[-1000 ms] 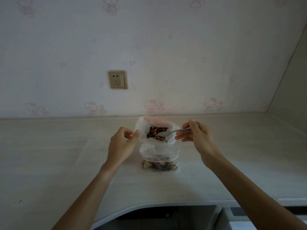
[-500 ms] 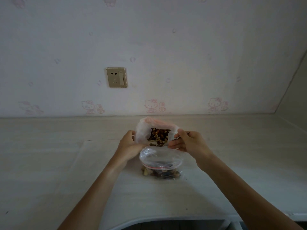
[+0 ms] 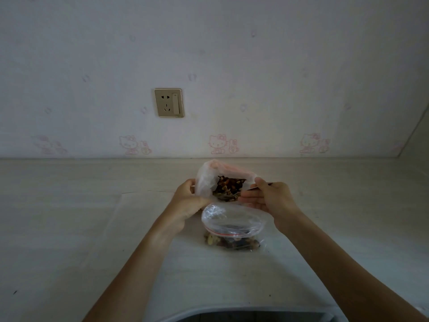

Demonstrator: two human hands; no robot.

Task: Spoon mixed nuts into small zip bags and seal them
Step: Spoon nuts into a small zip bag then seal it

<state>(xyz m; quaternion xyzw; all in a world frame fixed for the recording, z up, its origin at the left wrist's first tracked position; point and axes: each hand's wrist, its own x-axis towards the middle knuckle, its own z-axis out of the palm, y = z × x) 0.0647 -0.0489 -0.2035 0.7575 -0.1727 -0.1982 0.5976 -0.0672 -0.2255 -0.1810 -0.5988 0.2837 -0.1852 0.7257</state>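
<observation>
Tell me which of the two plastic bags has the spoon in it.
The farther, larger bag, held by the left hand; the right hand dips the spoon into it. The small zip bag sits nearer.

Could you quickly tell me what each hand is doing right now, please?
Left hand: grips the side of the large bag of nuts.
Right hand: holds the spoon, its bowl in that bag.

Single head-worn wide-angle view, facing forward and down, close over countertop [image 3: 69, 228], wall [image 3: 232, 54] behind
</observation>
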